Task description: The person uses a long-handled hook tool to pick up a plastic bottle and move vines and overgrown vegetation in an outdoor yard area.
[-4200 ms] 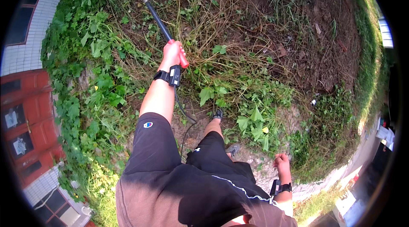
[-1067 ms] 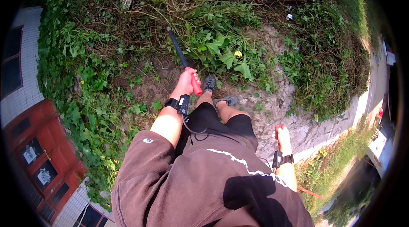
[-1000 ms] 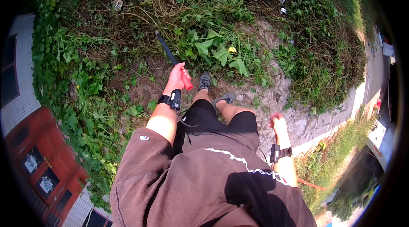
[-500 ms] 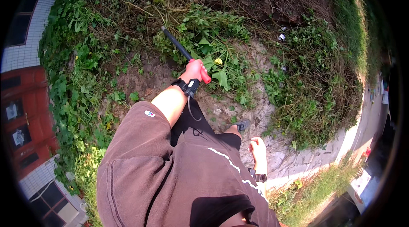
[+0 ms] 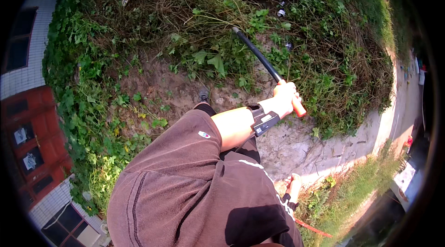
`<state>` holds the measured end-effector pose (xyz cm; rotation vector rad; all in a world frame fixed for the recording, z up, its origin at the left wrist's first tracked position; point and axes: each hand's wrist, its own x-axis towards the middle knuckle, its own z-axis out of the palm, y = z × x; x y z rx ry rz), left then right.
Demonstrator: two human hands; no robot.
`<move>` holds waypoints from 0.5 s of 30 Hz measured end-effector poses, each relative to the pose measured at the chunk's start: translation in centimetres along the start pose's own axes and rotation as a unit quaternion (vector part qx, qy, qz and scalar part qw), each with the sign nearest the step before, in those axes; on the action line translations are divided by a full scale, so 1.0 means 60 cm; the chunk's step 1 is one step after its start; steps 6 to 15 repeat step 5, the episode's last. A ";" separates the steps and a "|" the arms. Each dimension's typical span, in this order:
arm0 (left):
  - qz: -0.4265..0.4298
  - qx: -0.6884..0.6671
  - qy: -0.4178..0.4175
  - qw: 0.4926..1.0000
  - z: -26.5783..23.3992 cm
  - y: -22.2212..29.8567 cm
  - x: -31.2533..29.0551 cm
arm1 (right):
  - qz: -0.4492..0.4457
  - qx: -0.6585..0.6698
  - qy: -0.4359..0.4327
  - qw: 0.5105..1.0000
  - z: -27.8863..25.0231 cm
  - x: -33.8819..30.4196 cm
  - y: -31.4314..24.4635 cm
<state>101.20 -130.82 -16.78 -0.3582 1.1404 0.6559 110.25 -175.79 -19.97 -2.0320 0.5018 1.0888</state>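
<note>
My left hand (image 5: 286,98) is closed round the orange-red grip (image 5: 299,107) of a long hand tool with a black shaft (image 5: 259,56). The shaft slants up and to the left, its pale metal end (image 5: 236,29) among green vines (image 5: 215,59) and dry stems. What is fixed to that end cannot be made out. My right hand (image 5: 294,183) hangs low beside my body, fingers loosely bent and apart, with nothing visible in it. Each wrist wears a black strap; a dark box (image 5: 266,123) is mounted on the left one.
Bare soil (image 5: 176,91) lies round my shoe (image 5: 204,95). Tangled vines (image 5: 333,61) cover the right side, with white litter (image 5: 281,13) near them. A thin red rod (image 5: 314,228) shows by my waist. A tiled building with a red door (image 5: 34,131) stands at left.
My left arm has swung to the right, carrying the tool across the vines. My right hand sits lower in the picture, and the view has shifted.
</note>
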 end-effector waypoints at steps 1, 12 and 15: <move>-0.038 0.020 -0.017 0.999 -0.002 -0.003 -0.004 | 0.008 -0.037 0.016 0.999 0.014 -0.009 -0.001; -0.082 0.045 -0.028 0.995 -0.053 0.070 -0.012 | 0.080 -0.160 -0.121 0.976 0.068 0.023 0.036; -0.082 0.045 -0.028 0.995 -0.053 0.070 -0.012 | 0.080 -0.160 -0.121 0.976 0.068 0.023 0.036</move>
